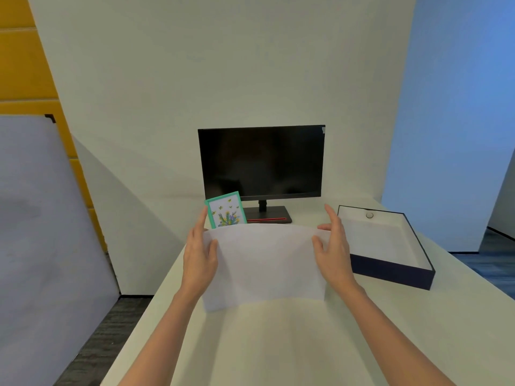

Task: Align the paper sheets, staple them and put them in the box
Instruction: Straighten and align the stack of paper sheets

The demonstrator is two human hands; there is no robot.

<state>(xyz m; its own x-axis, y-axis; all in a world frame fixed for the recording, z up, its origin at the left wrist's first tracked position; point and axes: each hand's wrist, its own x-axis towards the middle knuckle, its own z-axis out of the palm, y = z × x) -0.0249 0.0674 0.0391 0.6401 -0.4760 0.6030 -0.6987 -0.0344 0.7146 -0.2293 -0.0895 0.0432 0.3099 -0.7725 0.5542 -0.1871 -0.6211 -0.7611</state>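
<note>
Head camera view, looking forward and down over a pale table (278, 344).

Two bare forearms reach in from the bottom edge and meet at the centre, where both hands hold a stack of white paper sheets (264, 263) upright between them. The sheets stand with their lower edge on or just above the table; the view does not settle which. Their top edge bows slightly upward.

The left hand (199, 254) grips the left edge of the sheets at 9 o'clock. Its thumb lies across the front of the paper and its fingers (201, 221) point up behind the edge, mostly straight and close together.

The right hand (333, 246) grips the right edge at 3 o'clock. Its thumb presses the front of the paper, and the other fingers are extended upward along and behind the edge, loosely spread.

At 3 o'clock from the sheets, just beside the right hand, an open box (390, 270) rests on the table. It is shallow, dark blue outside and white inside, with a small round thing on its far inner wall.

At 12 o'clock, behind the sheets, a dark monitor (262, 160) stands on a flat base with a red stripe. At 11 o'clock, a green-framed card (226, 210) with painted flowers and bees leans by the monitor, its lower part hidden behind the paper.

A grey board (41, 232) leans at far left, at 9 o'clock.
</note>
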